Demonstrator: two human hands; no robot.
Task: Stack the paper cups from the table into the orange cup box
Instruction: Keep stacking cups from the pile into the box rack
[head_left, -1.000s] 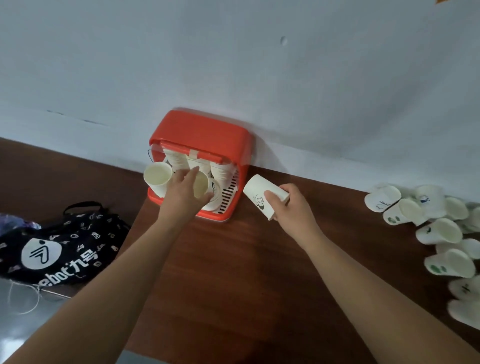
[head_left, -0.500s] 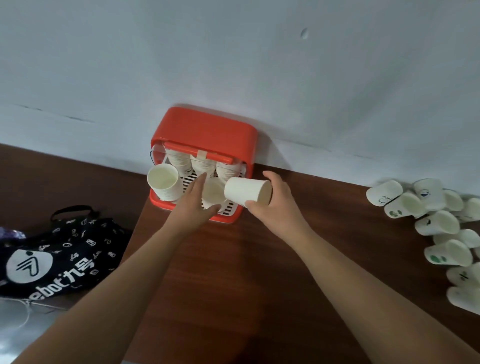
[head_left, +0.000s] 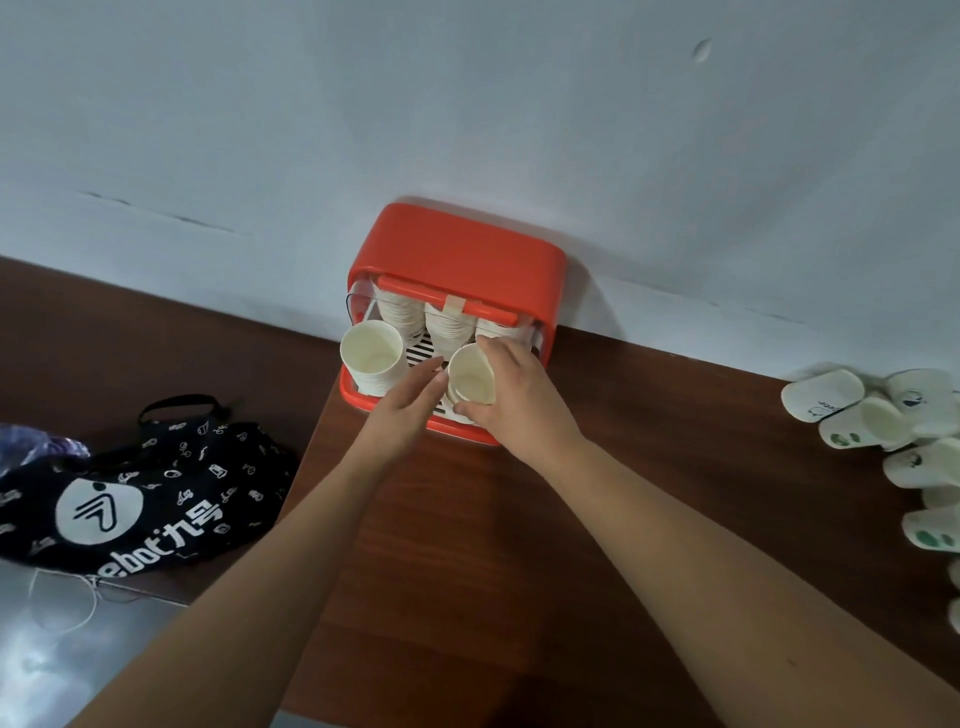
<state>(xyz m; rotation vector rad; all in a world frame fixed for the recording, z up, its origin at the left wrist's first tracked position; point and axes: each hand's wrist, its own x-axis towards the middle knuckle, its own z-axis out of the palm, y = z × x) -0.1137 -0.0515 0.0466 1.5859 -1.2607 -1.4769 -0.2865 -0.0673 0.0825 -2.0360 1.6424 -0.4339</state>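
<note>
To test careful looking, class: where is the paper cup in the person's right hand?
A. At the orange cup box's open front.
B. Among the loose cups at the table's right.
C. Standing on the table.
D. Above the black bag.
A: the right hand grips the paper cup at the open front of the orange cup box.

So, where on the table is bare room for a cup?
Bare wood lies between the orange cup box and the loose cups at the right edge, and in front of the box. Crowded: the box front, where left hand and right hand meet, and that pile.
</note>
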